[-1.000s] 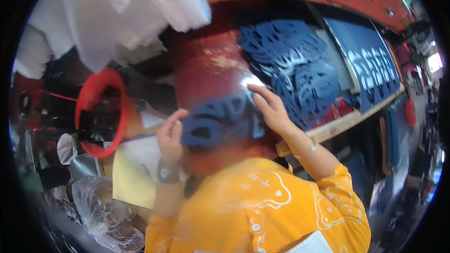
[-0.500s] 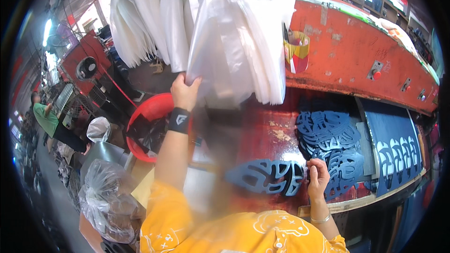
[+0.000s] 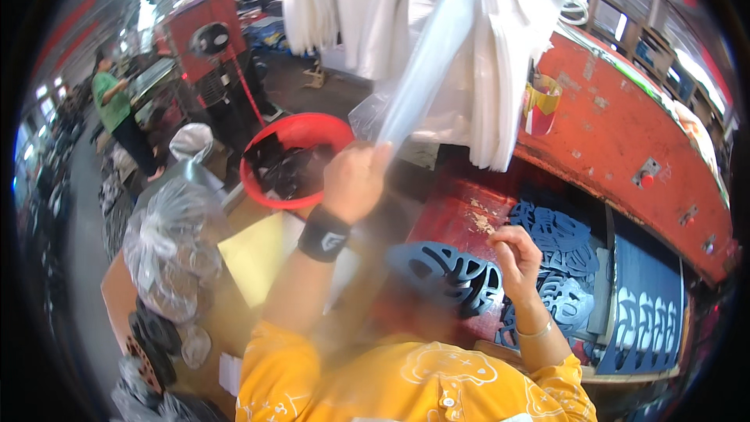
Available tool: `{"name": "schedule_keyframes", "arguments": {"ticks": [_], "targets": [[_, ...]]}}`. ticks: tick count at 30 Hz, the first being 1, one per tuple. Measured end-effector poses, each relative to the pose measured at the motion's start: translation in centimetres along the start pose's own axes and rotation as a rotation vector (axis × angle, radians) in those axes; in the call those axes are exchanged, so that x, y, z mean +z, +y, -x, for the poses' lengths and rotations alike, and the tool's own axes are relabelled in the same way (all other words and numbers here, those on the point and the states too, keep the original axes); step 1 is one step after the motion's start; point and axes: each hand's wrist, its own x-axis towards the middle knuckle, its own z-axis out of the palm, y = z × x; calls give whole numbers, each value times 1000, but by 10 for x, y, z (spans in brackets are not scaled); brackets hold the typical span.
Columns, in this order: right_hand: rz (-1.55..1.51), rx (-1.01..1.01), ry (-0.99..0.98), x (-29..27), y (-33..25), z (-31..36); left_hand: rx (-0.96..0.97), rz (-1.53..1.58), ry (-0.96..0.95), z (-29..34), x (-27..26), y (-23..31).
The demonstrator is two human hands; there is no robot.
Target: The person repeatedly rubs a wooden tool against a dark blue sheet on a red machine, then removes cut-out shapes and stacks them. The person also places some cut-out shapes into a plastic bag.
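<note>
My left hand [image 3: 355, 184], with a black wristband, is closed on the lower end of a thin clear plastic bag [image 3: 430, 55]. That bag stretches up to a hanging bunch of similar bags [image 3: 496, 78]. My right hand [image 3: 517, 258] hovers with loosely curled fingers and nothing visible in them. Just left of it lies a blue cut-out sheet piece [image 3: 426, 258] with oval holes, black edges showing at its right end. Beyond and right of this hand are piled more blue cut-out pieces [image 3: 551, 227]. Motion blurs the left hand and bag.
A red tub [image 3: 340, 129] holding black scraps stands left of the red work surface [image 3: 437, 211]. The orange machine [image 3: 617, 117] borders the right. Blue sheets with cut shapes [image 3: 644, 266] lie beside the pile. A stuffed clear bag [image 3: 176, 242] sits left; a person in green [image 3: 113, 101] stands farther off.
My left hand has drawn the bag's end downward and right, away from the bunch. My right hand has risen slightly, its fingers more curled. The whole view has shifted.
</note>
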Motion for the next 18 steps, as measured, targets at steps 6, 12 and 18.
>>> {"name": "schedule_keyframes", "arguments": {"ticks": [6,12,18], "targets": [[-422,36,-364,43,-31,-30,60,-390,-96,82,-21,79],[-557,378,-799,109,-51,-27,-202,-165,-279,203,-17,144],[-606,265,-1254,180,-59,99,-951,438,343,350,-94,152]]}}
